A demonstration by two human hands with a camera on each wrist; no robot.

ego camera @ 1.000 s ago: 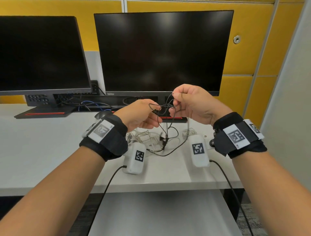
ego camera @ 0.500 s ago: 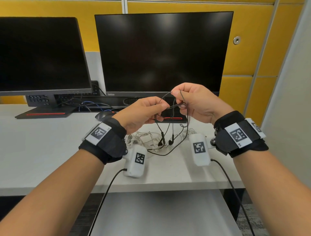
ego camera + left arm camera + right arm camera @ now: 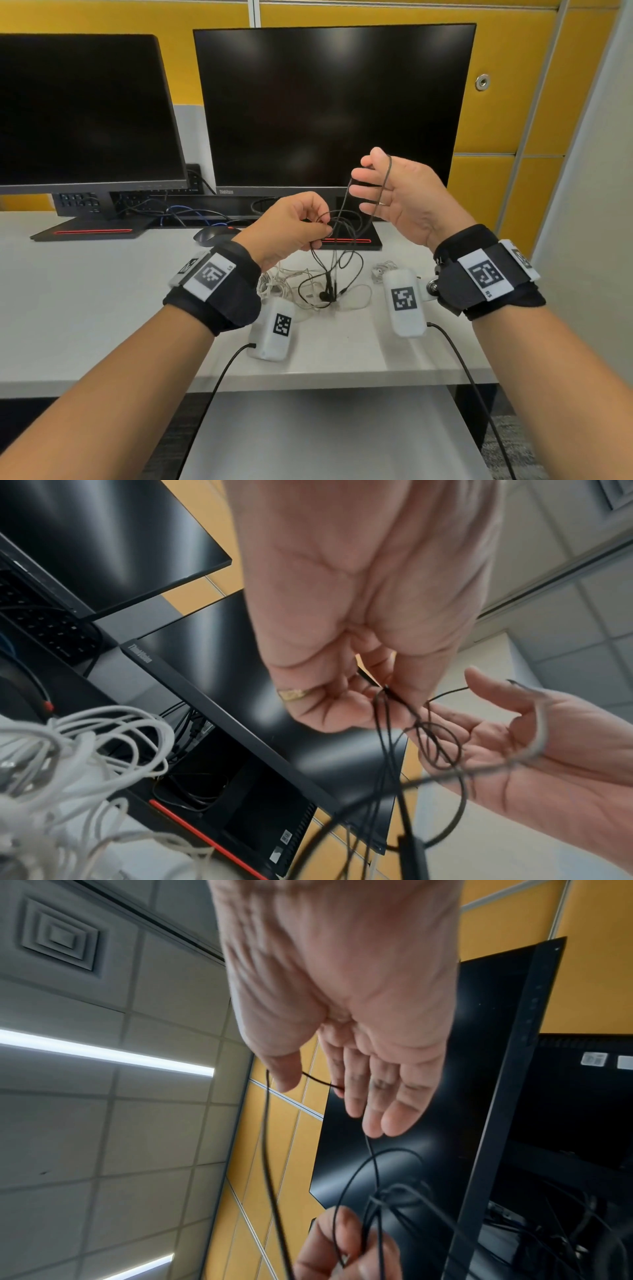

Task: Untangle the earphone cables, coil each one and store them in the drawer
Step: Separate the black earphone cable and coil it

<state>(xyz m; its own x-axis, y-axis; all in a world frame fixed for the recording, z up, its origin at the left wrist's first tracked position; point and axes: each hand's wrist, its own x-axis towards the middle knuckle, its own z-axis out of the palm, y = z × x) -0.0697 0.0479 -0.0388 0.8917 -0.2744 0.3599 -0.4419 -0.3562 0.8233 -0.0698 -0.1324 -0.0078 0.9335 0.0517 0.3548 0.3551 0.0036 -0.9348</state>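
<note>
Black earphone cable (image 3: 346, 236) hangs in the air above the table (image 3: 85, 301), strung between both hands in front of the central monitor (image 3: 329, 106). Left hand (image 3: 291, 228) holds a gathered bunch of its loops, fingers (image 3: 329, 710) curled and pinching the strands; a ring shows on one finger in the left wrist view. Right hand (image 3: 400, 198) stands higher and to the right, palm turned toward the left hand, fingers (image 3: 377, 1096) nearly straight and spread. One loop of the cable runs over the thumb and across the fingers; the right wrist view shows the strand draped there, not gripped. From the left hand several strands drop down, and the earbuds (image 3: 327, 294) dangle at or just above the table surface; contact cannot be judged. White earphone cables (image 3: 284, 284) lie in a loose tangle on the table directly beneath, between the two wrists. Second monitor (image 3: 82, 109) stands to the left. Mouse (image 3: 212, 235) rests behind the left wrist. Yellow panels (image 3: 507, 85) line the wall behind.
</note>
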